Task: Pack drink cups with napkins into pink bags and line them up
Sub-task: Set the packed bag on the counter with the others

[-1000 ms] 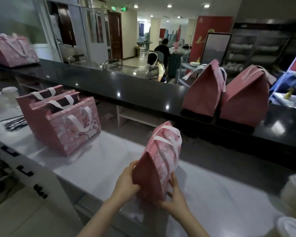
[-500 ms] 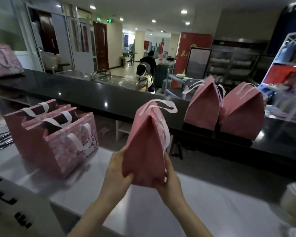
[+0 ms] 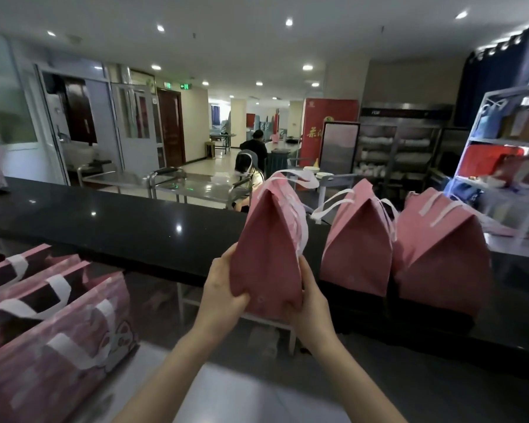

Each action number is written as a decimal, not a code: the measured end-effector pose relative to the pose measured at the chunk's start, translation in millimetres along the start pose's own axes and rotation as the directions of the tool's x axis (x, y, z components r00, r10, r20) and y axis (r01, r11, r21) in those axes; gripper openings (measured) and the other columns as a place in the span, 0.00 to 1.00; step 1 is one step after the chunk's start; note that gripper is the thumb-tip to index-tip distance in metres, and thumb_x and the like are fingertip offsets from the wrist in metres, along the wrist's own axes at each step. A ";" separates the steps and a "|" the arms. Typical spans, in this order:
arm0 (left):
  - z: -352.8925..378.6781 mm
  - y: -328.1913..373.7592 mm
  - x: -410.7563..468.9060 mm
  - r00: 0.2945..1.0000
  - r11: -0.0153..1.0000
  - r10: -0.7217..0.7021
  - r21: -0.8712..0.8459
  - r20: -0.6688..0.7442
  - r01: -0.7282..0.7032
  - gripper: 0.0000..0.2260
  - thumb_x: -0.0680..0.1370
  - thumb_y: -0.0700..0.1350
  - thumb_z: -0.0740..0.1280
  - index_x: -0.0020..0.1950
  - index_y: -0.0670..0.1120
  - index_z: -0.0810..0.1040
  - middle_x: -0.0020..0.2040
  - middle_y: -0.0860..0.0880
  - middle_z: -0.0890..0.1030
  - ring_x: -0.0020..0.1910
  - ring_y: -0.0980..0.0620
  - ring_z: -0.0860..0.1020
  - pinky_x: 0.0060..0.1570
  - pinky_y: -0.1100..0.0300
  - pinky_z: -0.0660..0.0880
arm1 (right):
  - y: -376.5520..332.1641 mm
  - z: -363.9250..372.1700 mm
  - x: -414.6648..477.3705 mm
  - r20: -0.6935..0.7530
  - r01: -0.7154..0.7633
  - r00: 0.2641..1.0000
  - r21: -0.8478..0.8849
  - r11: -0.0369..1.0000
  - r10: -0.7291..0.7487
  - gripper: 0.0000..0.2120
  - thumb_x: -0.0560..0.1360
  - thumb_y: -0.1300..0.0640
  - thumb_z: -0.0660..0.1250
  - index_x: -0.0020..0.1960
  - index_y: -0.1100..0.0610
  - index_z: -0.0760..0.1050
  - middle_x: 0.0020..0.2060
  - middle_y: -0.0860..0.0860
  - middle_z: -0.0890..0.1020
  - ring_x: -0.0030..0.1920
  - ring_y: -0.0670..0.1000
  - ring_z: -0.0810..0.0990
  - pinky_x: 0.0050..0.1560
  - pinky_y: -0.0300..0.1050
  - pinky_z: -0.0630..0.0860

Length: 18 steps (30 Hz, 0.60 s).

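Three closed pink bags point(image 3: 266, 254) point(image 3: 356, 248) point(image 3: 440, 261), three open pink bags point(image 3: 28, 254) point(image 3: 69, 270) point(image 3: 58, 377), two hands point(image 3: 223, 288) point(image 3: 310, 303)

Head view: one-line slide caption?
Closed pink bag held up by left hand and right hand, beside two bags standing on the black counter.

matt pink paper bag point(image 3: 264, 251) with white ribbon handles point(image 3: 300, 181), glossy black stone-like counter point(image 3: 119, 221), brushed metal worktop point(image 3: 251, 395)

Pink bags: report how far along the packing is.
Done: two closed bags stand side by side on the black counter. In hand: left hand and right hand grip a third bag, lifted beside them. Left: three open bags on the near worktop, contents unseen.
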<state>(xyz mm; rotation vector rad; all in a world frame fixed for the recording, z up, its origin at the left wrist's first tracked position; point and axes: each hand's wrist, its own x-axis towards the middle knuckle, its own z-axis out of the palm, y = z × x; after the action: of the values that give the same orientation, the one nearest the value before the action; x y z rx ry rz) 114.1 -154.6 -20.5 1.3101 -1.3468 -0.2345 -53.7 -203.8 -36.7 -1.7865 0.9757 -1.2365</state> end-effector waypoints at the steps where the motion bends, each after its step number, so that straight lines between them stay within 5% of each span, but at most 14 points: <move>1: 7.1 -5.2 8.6 1.000 1.000 -0.005 0.001 0.011 0.005 0.40 0.62 0.40 0.66 0.65 0.75 0.61 0.57 0.54 0.73 0.56 0.61 0.75 0.54 0.66 0.73 | 5.5 -0.7 9.0 -0.010 -0.002 1.000 -0.042 0.999 0.001 0.42 0.71 0.68 0.66 0.77 0.40 0.53 0.68 0.52 0.74 0.65 0.49 0.75 0.61 0.40 0.75; 3: 20.7 -17.7 22.7 0.999 1.000 -0.011 0.014 0.036 0.011 0.40 0.63 0.39 0.66 0.65 0.74 0.60 0.57 0.54 0.73 0.56 0.61 0.74 0.54 0.64 0.73 | 17.0 -0.1 24.2 -0.036 -0.016 0.999 -0.130 0.991 0.011 0.43 0.72 0.66 0.66 0.77 0.38 0.51 0.67 0.49 0.74 0.63 0.46 0.75 0.56 0.30 0.72; 6: 39.1 -40.2 37.9 0.998 1.000 -0.031 0.005 0.052 0.031 0.44 0.64 0.32 0.66 0.65 0.75 0.60 0.58 0.56 0.73 0.58 0.63 0.73 0.56 0.67 0.73 | 35.3 5.3 39.5 -0.117 -0.056 0.993 -0.196 0.979 0.033 0.40 0.74 0.64 0.65 0.76 0.37 0.51 0.68 0.47 0.73 0.64 0.48 0.74 0.59 0.38 0.72; 10: 57.1 -65.9 58.1 0.996 1.000 -0.028 -0.009 0.083 0.029 0.46 0.66 0.29 0.67 0.70 0.70 0.58 0.65 0.59 0.70 0.65 0.66 0.69 0.60 0.76 0.65 | 56.8 16.1 59.0 -0.219 -0.092 0.975 -0.212 0.973 0.045 0.36 0.74 0.63 0.65 0.75 0.39 0.57 0.68 0.45 0.71 0.64 0.48 0.74 0.60 0.39 0.70; 18: 82.6 -106.0 104.3 0.983 0.997 -0.061 -0.033 0.175 0.068 0.45 0.69 0.30 0.67 0.75 0.65 0.55 0.69 0.61 0.69 0.67 0.68 0.67 0.58 0.79 0.63 | 73.2 33.6 103.4 -0.340 -0.161 0.939 -0.308 0.938 0.050 0.40 0.74 0.68 0.62 0.75 0.37 0.51 0.69 0.47 0.69 0.63 0.46 0.73 0.60 0.35 0.66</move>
<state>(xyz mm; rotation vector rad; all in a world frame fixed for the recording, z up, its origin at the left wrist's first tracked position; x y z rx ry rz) 138.0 -316.1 -68.2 1.3258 -1.4396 -0.4266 -8.9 -322.4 -69.8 -1.7770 1.5309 -1.3910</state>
